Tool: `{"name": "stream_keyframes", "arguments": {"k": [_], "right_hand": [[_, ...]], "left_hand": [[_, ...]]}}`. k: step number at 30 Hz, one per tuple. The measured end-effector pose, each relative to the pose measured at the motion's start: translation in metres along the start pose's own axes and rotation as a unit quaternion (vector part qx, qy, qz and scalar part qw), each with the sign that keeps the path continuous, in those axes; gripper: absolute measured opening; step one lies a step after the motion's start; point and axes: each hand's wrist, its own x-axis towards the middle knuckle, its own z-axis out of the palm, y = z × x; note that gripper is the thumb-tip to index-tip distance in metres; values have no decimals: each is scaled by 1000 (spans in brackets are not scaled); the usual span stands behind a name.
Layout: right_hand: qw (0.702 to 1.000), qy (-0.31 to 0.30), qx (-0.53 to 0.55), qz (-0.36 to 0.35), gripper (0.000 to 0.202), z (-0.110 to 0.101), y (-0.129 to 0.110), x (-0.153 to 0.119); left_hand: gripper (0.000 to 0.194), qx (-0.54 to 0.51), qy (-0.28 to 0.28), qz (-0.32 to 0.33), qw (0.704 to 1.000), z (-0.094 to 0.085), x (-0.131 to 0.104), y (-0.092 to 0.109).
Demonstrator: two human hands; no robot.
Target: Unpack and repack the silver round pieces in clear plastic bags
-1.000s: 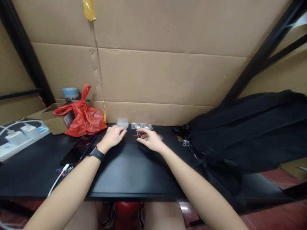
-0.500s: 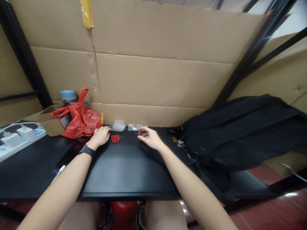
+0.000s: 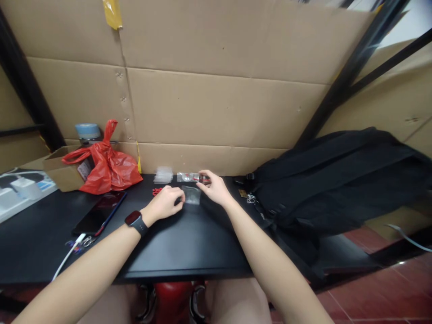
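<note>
So the small clear bag (image 3: 191,195) is right at the middle of the black tabletop (image 3: 189,243), flat-looking and see-through, between the two hands. Left hand (image 3: 166,202) has it by the left edge: thumb and index pinched together there, other fingers curled under, back of the hand facing up. That forearm comes in from the lower left, with a dark smartwatch (image 3: 135,219) on the wrist.

Right hand (image 3: 216,190) is a bit higher and to the right, thumb and fingers bent toward each other around a small red item (image 3: 205,179). It's too tiny to make out its shape. The right forearm slants up from the lower right, palm side turned inward.

Just behind the bag there's a row of clear packets (image 3: 185,177), with a stack of clear bags (image 3: 164,175) to their left. A little pile of red pieces (image 3: 157,191) pokes out behind the left hand.

Further out: phone (image 3: 100,213) and red plastic bag (image 3: 111,168) on the left, big black backpack (image 3: 340,180) on the right.
</note>
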Motion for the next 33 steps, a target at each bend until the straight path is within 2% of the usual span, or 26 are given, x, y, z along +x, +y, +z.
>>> {"name": "stream_keyframes", "arguments": {"k": [5, 8, 10, 12, 14, 16, 21, 25, 33], "right_hand": [[1000, 0, -3, -10, 37, -2, 2, 1], [1000, 4, -11, -24, 36, -8, -2, 1], [999, -30, -24, -24, 39, -13, -7, -1], [995, -91, -46, -14, 43, -17, -12, -4], [986, -148, -80, 3, 44, -19, -17, -7], [976, -181, -117, 22, 44, -19, -20, -11], [964, -202, -169, 44, 48, -10, -15, -13], [965, -194, -177, 25, 37, 0, -4, -11], [974, -218, -35, 40, 33, 2, 4, -9]], "left_hand": [[15, -75, -120, 20, 990, 8, -2, 4], [23, -78, -153, 17, 985, 6, -4, 4], [33, -54, -155, 3, 986, 5, -6, 2], [41, -27, -154, -21, 988, 5, -8, 0], [45, -2, -153, -50, 987, 5, -9, -2], [47, 15, -157, -69, 985, 6, -10, -3], [48, 28, -160, -70, 984, 6, -9, -4], [45, 8, -162, -56, 985, 6, -10, -5], [45, -11, -158, -42, 987, 9, -10, -10]]}}
